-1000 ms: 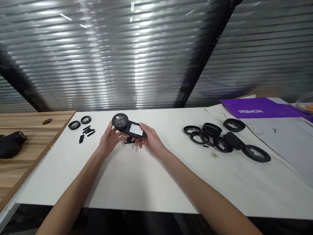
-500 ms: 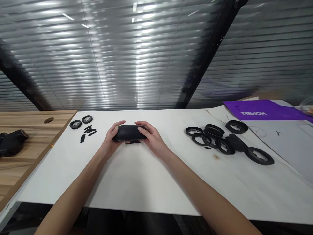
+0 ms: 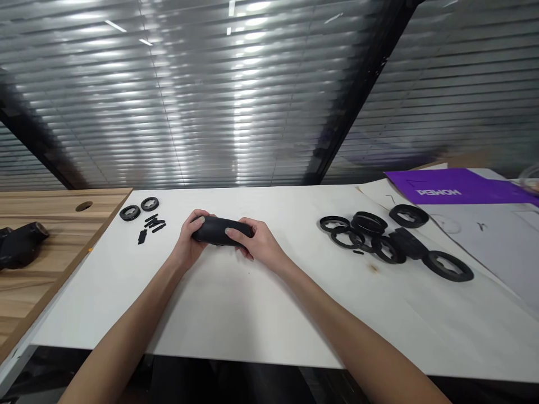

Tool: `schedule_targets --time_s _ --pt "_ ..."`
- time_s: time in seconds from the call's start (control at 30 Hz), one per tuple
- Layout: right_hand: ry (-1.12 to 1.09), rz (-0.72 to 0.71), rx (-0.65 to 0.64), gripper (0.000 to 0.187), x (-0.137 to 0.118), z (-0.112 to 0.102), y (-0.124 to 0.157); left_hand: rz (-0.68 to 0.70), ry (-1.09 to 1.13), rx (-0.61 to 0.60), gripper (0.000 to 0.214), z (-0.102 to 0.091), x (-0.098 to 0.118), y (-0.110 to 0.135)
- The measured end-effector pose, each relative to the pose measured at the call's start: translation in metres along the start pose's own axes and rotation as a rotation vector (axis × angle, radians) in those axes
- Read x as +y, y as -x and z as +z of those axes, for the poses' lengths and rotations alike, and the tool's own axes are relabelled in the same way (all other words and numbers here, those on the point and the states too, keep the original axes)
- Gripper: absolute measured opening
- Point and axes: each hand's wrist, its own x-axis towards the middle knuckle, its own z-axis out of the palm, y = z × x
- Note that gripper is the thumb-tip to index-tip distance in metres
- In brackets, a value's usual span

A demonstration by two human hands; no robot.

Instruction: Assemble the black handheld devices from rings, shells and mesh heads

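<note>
Slatted blinds back what appears to be an office-style workroom, where a wood-grain desk with a round hole stands beside a white table scattered with black rings.

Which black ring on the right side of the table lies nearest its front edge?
The rightmost ring; all the others there lie farther back.

1. A white table stretched out, its near edge facing the person.
2. By its far left corner lay two black rings, side by side.
3. Just nearer the front edge sat some slim black pieces and a flat black piece.
4. Toward the right end lay clustered rings, some overlapping, with a black slab.
5. Along the far edge, rightward, lay a purple sheet.
6. A wood-grained top, bearing a black object, adjoined the left edge.
</note>
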Motion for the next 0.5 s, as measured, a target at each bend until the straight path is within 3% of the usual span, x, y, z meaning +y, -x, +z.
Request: schedule_targets --time_s 0.2,0.5 --pt "-0.160 0.004 -0.170 0.055 0.0008 -0.0039 -0.0001 0.015 0.058 0.069 0.041 -0.0037 -0.0023 -0.0015" --pt "-0.221 0.035 -0.127 0.061 0.0012 -0.0053 -0.0058 0.043 0.179 0.201 0.037 -0.0088 0.0017 -0.0070"
